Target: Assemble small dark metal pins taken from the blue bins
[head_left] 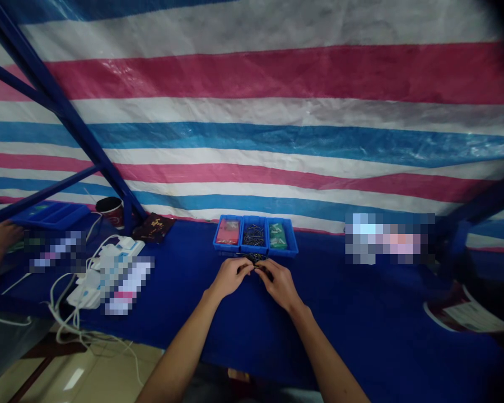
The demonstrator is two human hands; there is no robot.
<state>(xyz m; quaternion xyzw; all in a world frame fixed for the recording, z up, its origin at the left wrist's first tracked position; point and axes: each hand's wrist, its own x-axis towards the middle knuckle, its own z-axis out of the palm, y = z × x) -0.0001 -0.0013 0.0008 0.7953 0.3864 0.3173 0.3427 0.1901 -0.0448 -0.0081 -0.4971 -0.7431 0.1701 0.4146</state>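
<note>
Fingers point(249, 269) of the bare left hand point(229, 277) are drawn in toward the thumb, their tips almost meeting those of the bare right hand point(281, 282), which are curled in the same way. Whether either set pinches a piece I cannot tell; the tips are too small to read. Just beyond them, a small heap of thin, dark metal pieces point(256, 258) lies on the dark blue worktop point(252, 330), close in front of three blue plastic bins standing side by side. Of these, the left bin point(227, 248) shows a red lining with pale small parts on it, the middle bin point(254, 249) holds many more dark, thin pieces, and the right bin point(294, 242) holds a green lining with silvery parts.

Well to the left lie a dark brown flat packet point(153, 228) and a white power strip point(83, 298) with tangled white cables. A dark red cup point(110, 214) stands near the packet. At the far left, another person's hand point(2, 238) is beside a blue compartmented tray point(52, 215). Behind the worktop hangs a striped plastic sheet point(277, 75) in red, white and blue.
</note>
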